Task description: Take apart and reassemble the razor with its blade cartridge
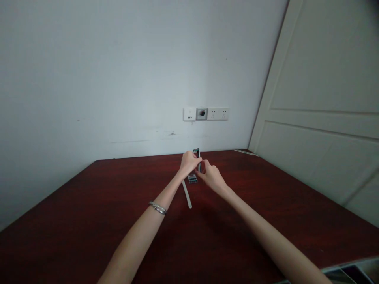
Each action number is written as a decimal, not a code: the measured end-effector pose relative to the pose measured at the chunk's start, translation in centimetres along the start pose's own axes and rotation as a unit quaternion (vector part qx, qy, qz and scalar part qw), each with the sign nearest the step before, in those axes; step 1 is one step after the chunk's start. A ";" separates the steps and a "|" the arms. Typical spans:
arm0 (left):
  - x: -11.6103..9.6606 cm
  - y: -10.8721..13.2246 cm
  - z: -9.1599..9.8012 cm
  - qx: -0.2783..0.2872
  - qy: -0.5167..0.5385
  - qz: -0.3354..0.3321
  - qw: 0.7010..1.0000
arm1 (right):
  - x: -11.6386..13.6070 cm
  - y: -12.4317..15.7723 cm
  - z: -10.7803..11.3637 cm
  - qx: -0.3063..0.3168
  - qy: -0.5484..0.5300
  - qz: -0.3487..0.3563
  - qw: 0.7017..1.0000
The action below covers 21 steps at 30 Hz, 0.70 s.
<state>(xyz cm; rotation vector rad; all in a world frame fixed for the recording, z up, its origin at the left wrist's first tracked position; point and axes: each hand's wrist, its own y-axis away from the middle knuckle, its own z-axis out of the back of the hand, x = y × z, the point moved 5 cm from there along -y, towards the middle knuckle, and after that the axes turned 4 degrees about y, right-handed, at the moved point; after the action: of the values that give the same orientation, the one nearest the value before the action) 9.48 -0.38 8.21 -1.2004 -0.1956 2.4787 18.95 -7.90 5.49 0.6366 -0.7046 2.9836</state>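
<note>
Upright between my hands is a razor (pixel 199 155), its dark head at the top and its slim handle below. My left hand (pixel 189 161) pinches the handle just under the head. Lower down, the thumb and fingertips of my right hand (pixel 211 175) close on the same handle from the right. A small flat pack (pixel 192 179), dark with clear parts, lies on the table right below the hands. Beside it is a long narrow white strip (pixel 187 195) with a small hole at its near end; my left hand and wrist cover its far end.
The dark red tabletop (pixel 118 205) runs back to a white wall (pixel 118 79) with sockets (pixel 217 114) and a plug. A pale panelled door (pixel 319 94) borders the right side. Another thin pale strip (pixel 246 152) lies at the back right corner. Some items show at the bottom right.
</note>
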 end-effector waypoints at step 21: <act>3.6 -0.1 -2.9 0.149 -0.105 -0.163 0.970 | -23.8 0.9 6.8 0.070 0.151 -0.044 0.985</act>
<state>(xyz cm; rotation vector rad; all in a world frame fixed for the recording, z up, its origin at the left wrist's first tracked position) 9.73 0.98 3.80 -0.7197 -0.0643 2.2415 43.34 -9.74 1.36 0.2001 -0.4380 2.9697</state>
